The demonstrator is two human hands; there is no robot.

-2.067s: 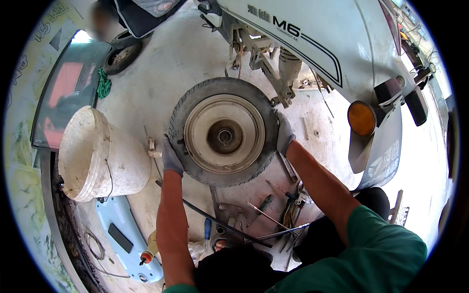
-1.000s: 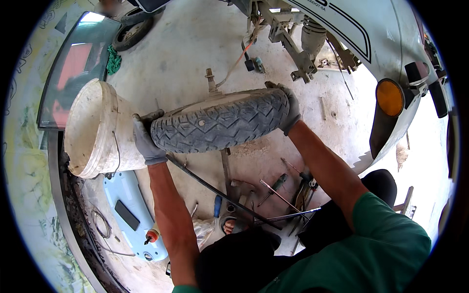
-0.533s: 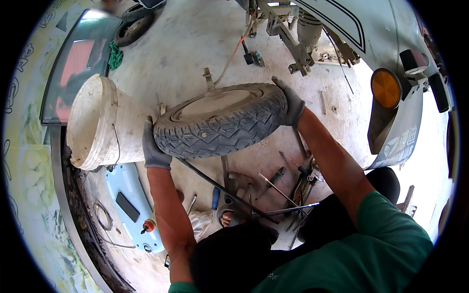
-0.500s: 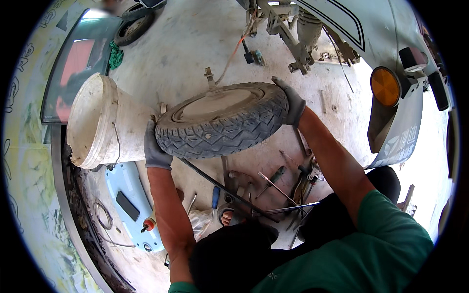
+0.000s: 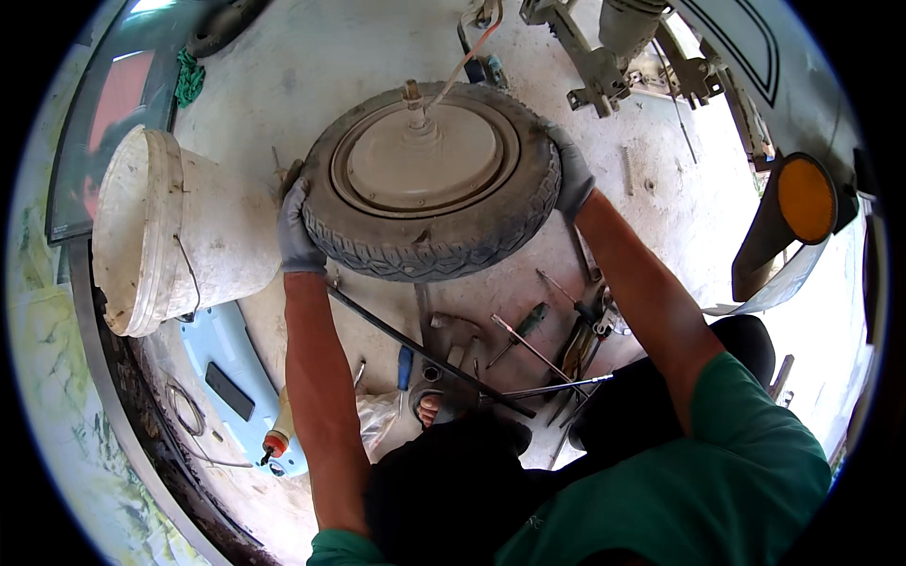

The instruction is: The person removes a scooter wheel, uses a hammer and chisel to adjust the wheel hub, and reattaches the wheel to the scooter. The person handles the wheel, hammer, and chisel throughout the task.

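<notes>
Between my two hands is a dusty hub motor wheel [image 5: 420, 156] with a black knobbly tyre, its hub face and axle stub tilted up toward me. My left hand [image 5: 300, 226], in a grey glove, grips the tyre's left side. On the opposite side my right hand [image 5: 569, 172], gloved alike, clasps the tread; its fingers are partly hidden behind the tyre. An orange-brown cable [image 5: 464, 64] runs from the axle up and away. Below the wheel lies a long black pry bar [image 5: 429, 354], slanting across the floor.
A dirty white bucket [image 5: 222, 222] lies on its side at the left. Beside it a light blue panel [image 5: 212, 335] carries a phone [image 5: 229, 391] and a red-capped bottle [image 5: 277, 439]. Screwdrivers [image 5: 530, 321] and other tools litter the floor. A vehicle's frame [image 5: 604, 80] and orange reflector [image 5: 805, 198] stand at right.
Both hands have tipped the wheel so that its hub face turns more toward me. The wheel sits a little higher in view, and the view itself has shifted.
</notes>
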